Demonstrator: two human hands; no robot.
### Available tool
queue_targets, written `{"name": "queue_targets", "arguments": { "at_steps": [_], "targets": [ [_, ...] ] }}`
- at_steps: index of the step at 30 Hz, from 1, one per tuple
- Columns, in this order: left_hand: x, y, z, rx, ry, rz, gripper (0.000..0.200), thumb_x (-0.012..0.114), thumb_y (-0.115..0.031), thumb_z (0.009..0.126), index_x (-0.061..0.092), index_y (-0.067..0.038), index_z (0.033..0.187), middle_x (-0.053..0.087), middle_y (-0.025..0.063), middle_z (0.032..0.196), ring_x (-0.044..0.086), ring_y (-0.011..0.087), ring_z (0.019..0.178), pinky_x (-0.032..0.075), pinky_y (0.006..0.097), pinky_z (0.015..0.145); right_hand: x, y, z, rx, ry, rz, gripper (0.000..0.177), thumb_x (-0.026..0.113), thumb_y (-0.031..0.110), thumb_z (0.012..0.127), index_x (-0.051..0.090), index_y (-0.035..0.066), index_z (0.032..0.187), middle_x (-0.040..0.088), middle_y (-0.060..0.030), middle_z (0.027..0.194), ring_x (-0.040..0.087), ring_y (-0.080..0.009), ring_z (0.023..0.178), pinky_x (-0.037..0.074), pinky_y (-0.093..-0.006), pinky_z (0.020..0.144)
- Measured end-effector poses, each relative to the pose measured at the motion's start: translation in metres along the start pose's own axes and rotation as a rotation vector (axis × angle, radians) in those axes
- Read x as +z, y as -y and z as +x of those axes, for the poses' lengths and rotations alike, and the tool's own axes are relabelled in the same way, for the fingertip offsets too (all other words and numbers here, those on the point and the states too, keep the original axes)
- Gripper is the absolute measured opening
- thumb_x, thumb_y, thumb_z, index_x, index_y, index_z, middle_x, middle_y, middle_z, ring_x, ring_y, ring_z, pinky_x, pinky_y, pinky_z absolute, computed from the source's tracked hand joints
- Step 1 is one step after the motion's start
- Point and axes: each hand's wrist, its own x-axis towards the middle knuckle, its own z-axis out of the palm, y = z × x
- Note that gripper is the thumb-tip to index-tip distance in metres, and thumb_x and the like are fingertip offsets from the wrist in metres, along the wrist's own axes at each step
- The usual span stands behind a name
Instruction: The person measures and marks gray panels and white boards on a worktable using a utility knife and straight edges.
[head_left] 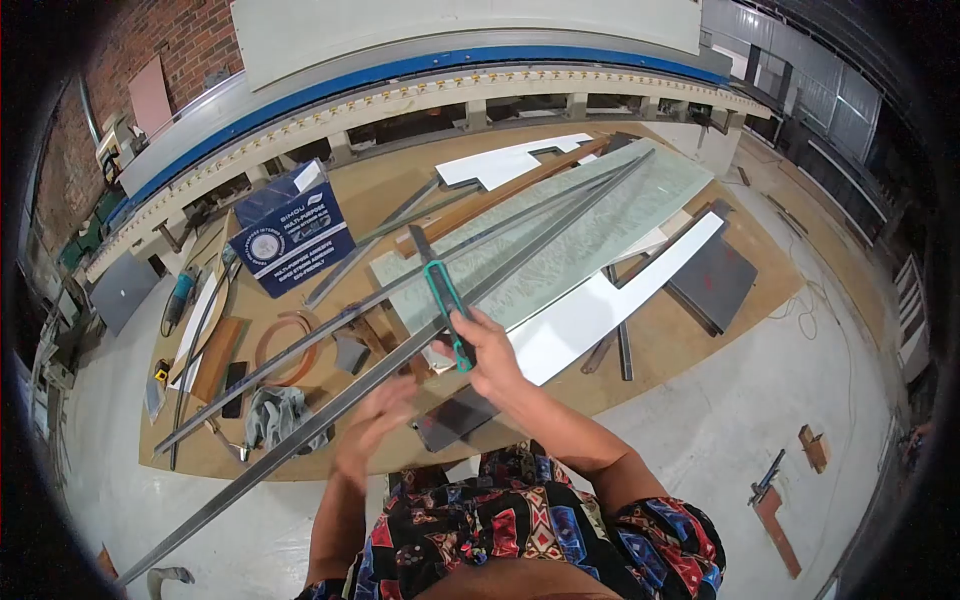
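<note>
My right hand (487, 352) is closed round the teal-and-black handle of a utility knife (443, 285), whose flat grey blade points away from me. Below and left of it, my left hand (380, 415) is blurred by motion; its fingers look stretched out with nothing in them. Between the hands runs a long dark edging strip (290, 440), slanting from the lower left over the worktable. A second long strip (290, 352) lies roughly alongside, farther from me. Beneath both is a pale green patterned sheet (560, 240).
The brown worktable (700, 330) also bears a blue adhesive box (290, 228), white cut panels (600, 320), a dark panel (715, 285), a grey cloth (280, 415) and a phone (235, 388). A long machine with a blue rail (450, 62) stands behind. A clamp (768, 480) lies on the floor.
</note>
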Motion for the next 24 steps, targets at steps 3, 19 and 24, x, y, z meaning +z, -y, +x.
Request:
{"name": "queue_targets", "arguments": {
  "at_steps": [3, 19, 24],
  "targets": [
    [-0.064, 0.014, -0.082, 0.061, -0.082, -0.152, 0.082, 0.059, -0.045, 0.076, 0.018, -0.009, 0.138, 0.038, 0.0161, 0.132, 0.039, 0.0342, 0.12, 0.038, 0.0496, 0.092, -0.008, 0.018, 0.008, -0.062, -0.018, -0.012, 0.019, 0.057, 0.013, 0.084, 0.053, -0.001, 0.097, 0.053, -0.0034, 0.081, 0.054, -0.012, 0.069, 0.052, -0.0243, 0.058],
    [-0.125, -0.032, -0.254, 1.0, -0.725, -0.579, 0.07, 0.05, -0.044, 0.084, 0.023, -0.005, 0.136, 0.042, 0.0176, 0.123, 0.035, 0.0265, 0.118, 0.026, 0.042, 0.101, -0.061, 0.04, 0.028, -0.065, -0.164, -0.193, 0.019, 0.057, 0.02, 0.084, 0.051, 0.004, 0.091, 0.053, -0.0044, 0.076, 0.055, -0.016, 0.068, 0.051, -0.0321, 0.063],
    [-0.16, -0.023, -0.265, 1.12, -0.662, -0.756, 0.041, 0.05, -0.033, 0.089, 0.047, 0.001, 0.112, 0.045, 0.0034, 0.066, 0.044, 0.0129, 0.061, 0.039, 0.0292, 0.061, -0.082, 0.039, 0.029, -0.044, -0.137, -0.218, 0.022, 0.057, 0.021, 0.085, 0.05, 0.002, 0.095, 0.054, -0.0056, 0.08, 0.057, -0.0184, 0.071, 0.053, -0.0321, 0.063]
  ]
}}
